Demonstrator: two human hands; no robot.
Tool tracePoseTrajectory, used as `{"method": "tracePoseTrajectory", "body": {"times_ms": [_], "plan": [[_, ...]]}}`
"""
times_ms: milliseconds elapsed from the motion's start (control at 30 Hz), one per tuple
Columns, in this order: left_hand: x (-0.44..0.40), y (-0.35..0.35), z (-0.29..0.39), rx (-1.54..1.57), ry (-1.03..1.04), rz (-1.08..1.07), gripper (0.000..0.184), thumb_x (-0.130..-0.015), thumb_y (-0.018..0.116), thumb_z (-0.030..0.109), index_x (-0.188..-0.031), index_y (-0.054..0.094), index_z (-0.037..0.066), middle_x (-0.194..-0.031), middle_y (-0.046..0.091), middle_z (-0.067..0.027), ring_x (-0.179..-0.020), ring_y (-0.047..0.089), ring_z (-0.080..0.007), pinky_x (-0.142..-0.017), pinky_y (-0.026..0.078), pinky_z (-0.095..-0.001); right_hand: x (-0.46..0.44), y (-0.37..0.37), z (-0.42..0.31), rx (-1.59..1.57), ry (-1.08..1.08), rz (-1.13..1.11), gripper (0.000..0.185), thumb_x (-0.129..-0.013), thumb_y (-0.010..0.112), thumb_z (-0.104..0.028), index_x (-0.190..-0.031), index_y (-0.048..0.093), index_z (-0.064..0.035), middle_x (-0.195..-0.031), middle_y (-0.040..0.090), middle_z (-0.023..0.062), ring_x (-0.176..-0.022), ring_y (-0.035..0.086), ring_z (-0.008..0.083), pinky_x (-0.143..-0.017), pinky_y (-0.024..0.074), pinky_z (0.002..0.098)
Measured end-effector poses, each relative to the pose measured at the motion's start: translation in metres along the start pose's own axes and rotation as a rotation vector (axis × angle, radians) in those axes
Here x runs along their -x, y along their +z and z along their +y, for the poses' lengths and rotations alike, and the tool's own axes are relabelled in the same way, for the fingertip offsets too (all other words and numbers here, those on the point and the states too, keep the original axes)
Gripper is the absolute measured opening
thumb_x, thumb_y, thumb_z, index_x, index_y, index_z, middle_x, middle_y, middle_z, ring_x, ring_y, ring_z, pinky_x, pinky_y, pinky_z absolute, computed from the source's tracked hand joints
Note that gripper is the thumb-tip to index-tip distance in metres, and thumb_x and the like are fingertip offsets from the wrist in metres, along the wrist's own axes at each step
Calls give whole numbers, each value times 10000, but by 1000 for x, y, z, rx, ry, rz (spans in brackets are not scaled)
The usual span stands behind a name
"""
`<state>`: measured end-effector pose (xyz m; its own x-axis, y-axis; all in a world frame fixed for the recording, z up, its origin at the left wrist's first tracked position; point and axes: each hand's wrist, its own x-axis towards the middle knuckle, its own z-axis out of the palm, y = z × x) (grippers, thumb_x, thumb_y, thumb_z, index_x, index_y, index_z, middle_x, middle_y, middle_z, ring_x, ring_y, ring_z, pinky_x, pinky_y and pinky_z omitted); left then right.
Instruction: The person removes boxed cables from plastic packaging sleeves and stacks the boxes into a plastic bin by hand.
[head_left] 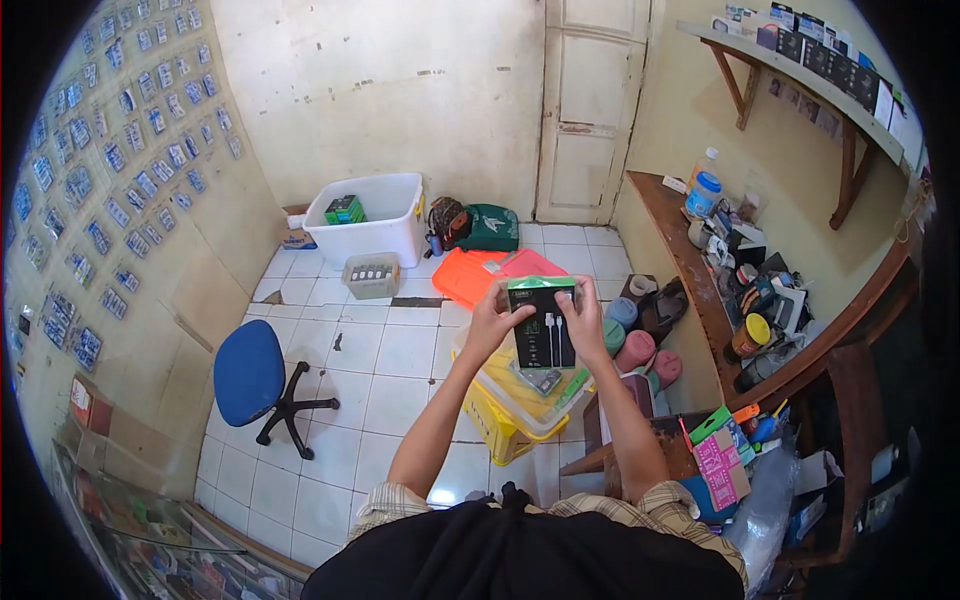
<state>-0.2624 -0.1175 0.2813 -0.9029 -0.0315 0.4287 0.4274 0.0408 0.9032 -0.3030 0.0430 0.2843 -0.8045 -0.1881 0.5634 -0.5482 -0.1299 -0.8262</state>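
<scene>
A black box with a green top edge and a white cable pictured on it point(541, 330) is held upright between both hands. My left hand point(496, 322) grips its left side, the thumb across the front. On the right side, my right hand point(581, 318) holds it with the thumb on the front near the top. Below the box stands a yellow container with a clear lid point(498, 412). A small packet point(541, 380) lies on that lid, partly hidden by the box.
A blue swivel chair point(250, 373) stands at the left. Against the back wall are a white tub point(372, 236) and a small grey bin point(371, 283). Orange lid point(462, 278) on the floor. A cluttered wooden counter point(665, 225) runs along the right.
</scene>
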Motion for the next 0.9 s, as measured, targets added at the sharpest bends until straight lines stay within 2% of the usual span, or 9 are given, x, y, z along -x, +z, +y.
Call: {"method": "tracePoseTrajectory", "body": {"times_ms": [133,233,300,367,433,533,567,633,900], "plan": [[6,13,-5,120,98,146,373,-799,631,78,-1112,444,-2,-951,599,-75,-900,568,-129,-776,451,-249,5,15,-13,252,29,127,315,-887,520,-235,-1074,424,0,-863,541,124,-817,530,192,-735,421,307],[23,22,-7,-305,76,209,396,-833,595,215,-1113,432,-13,-922,604,-134,-852,590,-188,-741,461,-296,-1,21,-9,313,-33,277,294,-894,506,-243,-1064,431,-15,-838,553,142,-818,548,215,-722,425,335],[28,29,-8,-245,115,242,405,-837,583,274,-1078,444,-20,-867,604,-150,-807,600,-217,-701,462,-320,-5,18,-9,249,96,265,287,-902,487,-262,-1049,433,-21,-857,560,171,-826,559,264,-732,423,362],[33,32,-7,-269,-78,270,375,-840,577,272,-1046,450,-13,-806,608,-158,-740,605,-253,-652,459,-344,-7,17,-3,364,149,261,301,-906,476,-284,-1036,432,-16,-868,561,190,-806,560,292,-730,424,373],[30,35,-7,-319,-1,314,382,-851,555,311,-1020,442,-12,-728,595,-195,-668,600,-312,-592,444,-378,-4,18,-6,370,224,247,318,-908,468,-300,-1047,434,-16,-877,560,203,-795,560,310,-729,428,367],[23,33,-13,-451,-130,372,411,-883,478,376,-992,417,-15,-743,561,-283,-708,550,-448,-595,403,-470,10,20,3,255,147,197,328,-901,493,-278,-1055,435,5,-875,562,188,-809,564,259,-715,431,357],[20,32,-14,-450,-130,363,411,-883,478,376,-992,417,-15,-743,561,-283,-708,550,-448,-595,403,-470,20,23,15,326,-6,228,319,-897,505,-263,-1040,436,13,-857,572,166,-789,568,229,-692,435,353],[15,33,-10,-481,-211,328,435,-890,450,408,-990,407,-12,-742,559,-290,-714,549,-452,-598,397,-486,35,19,7,321,191,154,311,-898,501,-266,-1028,435,10,-832,589,177,-740,589,250,-654,444,357],[29,48,-45,-535,-118,124,437,-919,354,417,-995,453,-2,-693,564,-271,-679,544,-462,-587,395,-504,44,-12,33,337,293,268,347,-889,502,-326,-986,428,-1,-748,596,211,-698,601,347,-594,441,386]]}}
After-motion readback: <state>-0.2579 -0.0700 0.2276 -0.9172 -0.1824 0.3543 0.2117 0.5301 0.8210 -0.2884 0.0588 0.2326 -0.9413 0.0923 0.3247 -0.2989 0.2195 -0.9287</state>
